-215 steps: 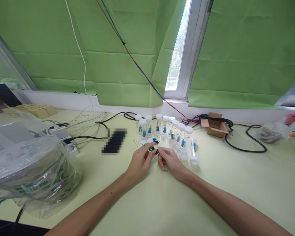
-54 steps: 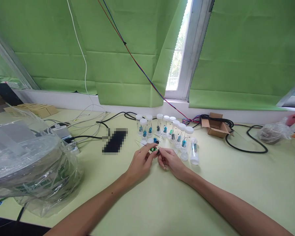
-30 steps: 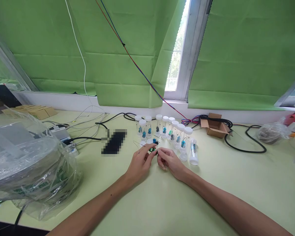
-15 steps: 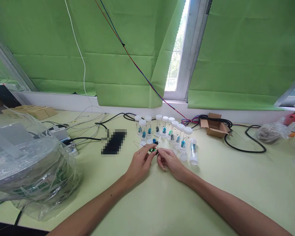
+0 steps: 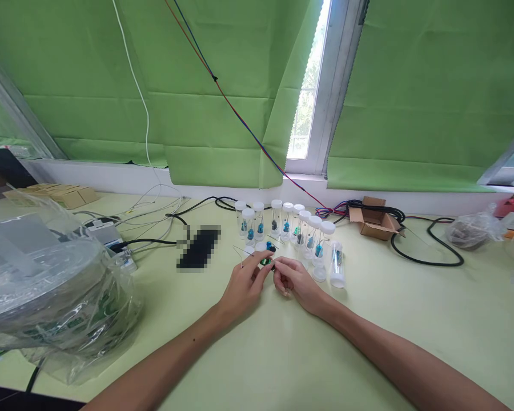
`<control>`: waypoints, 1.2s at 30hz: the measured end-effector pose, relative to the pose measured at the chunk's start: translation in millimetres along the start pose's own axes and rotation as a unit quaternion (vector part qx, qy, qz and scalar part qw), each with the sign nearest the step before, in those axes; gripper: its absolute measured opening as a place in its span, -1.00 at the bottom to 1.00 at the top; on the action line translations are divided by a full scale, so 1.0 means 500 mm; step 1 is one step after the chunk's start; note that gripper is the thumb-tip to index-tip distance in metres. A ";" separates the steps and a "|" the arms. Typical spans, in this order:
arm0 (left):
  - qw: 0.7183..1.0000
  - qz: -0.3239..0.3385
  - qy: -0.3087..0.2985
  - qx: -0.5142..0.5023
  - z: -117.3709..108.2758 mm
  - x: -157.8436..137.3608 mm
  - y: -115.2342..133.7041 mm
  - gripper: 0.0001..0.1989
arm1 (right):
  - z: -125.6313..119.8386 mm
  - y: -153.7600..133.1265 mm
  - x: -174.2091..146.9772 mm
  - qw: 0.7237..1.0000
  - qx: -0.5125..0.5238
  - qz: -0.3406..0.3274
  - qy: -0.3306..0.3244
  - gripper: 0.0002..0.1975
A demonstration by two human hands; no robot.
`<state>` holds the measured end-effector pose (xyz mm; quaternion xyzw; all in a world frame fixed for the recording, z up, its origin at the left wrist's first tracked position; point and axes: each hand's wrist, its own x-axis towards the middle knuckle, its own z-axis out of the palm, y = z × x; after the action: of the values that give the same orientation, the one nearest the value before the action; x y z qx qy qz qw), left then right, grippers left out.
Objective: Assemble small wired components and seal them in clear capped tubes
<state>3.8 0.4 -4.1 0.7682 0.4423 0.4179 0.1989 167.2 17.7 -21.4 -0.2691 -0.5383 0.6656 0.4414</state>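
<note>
My left hand (image 5: 243, 281) is closed, thumb and fingertips pinching a small green-and-black part (image 5: 265, 261) with thin wires. Right beside it, my right hand (image 5: 296, 279) is closed too, its fingertips meeting at the dark end of that part; the exact grip is hidden. Just beyond the fingers lies a small blue-and-black piece (image 5: 270, 246) on the table. White lids lie partly behind my left hand. Several clear tubes with white caps (image 5: 276, 216) stand behind, holding small blue, green or dark pieces on wires. One capped tube (image 5: 337, 265) stands nearest my right hand.
The pale green table (image 5: 265, 354) runs to the window wall. A large plastic-wrapped roll (image 5: 60, 297) takes up the left. A pixelated dark object (image 5: 199, 247), cables and a power adapter (image 5: 105, 231) are left of the tubes. An open cardboard box (image 5: 374, 221) and black cable (image 5: 432, 262) are at right.
Both hands stay in the same place. Only the fingertips and the dark end of the small part have shifted very slightly.
</note>
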 end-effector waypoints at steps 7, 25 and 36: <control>1.000 0.002 0.001 0.013 0.003 -0.003 -0.007 -0.70 | 0.005 0.005 0.001 0.999 -0.048 -0.006 0.019 -0.62; 1.000 -0.001 0.009 0.012 0.001 -0.001 -0.004 -0.70 | 0.010 -0.001 0.000 0.998 -0.047 -0.001 0.031 -0.59; 1.000 0.005 0.011 0.019 0.000 0.001 -0.001 -0.71 | 0.008 -0.003 -0.002 0.999 -0.041 -0.005 0.017 -0.61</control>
<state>3.6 0.9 -4.2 0.7693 0.4484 0.4189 0.1777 164.7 14.9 -19.1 -0.2954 -0.5588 0.6362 0.4424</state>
